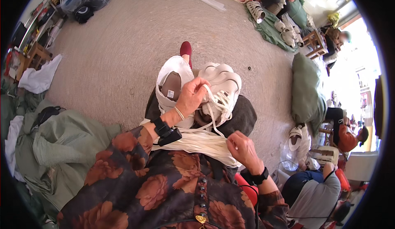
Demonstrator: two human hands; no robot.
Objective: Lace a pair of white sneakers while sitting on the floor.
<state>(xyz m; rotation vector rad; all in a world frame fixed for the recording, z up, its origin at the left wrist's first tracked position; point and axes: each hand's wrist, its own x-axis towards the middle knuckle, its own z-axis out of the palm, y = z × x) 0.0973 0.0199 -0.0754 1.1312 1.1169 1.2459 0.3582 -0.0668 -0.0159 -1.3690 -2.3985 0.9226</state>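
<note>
Two white sneakers lie side by side on my lap. The left sneaker (pixel 165 73) shows a brown insole with a small white label. Loops of white shoelace (pixel 221 102) lie over the front of the right sneaker (pixel 224 75), partly threaded. My left hand (pixel 191 96) is closed in a pinch on the lace above that sneaker. Lower and to the right, my right hand (pixel 245 150) has its fingers closed around the lace's other stretch, which runs down to them. Across my lap, under both hands, stretches a bundle of loose cream laces (pixel 191 145).
Green cloth (pixel 68 138) is heaped at my left. To the right stand a stuffed green sack (pixel 306 91) and a white shoe (pixel 295 138). A person in grey (pixel 314 200) sits close at the lower right. More shoes (pixel 288 33) lie on green cloth at the far right.
</note>
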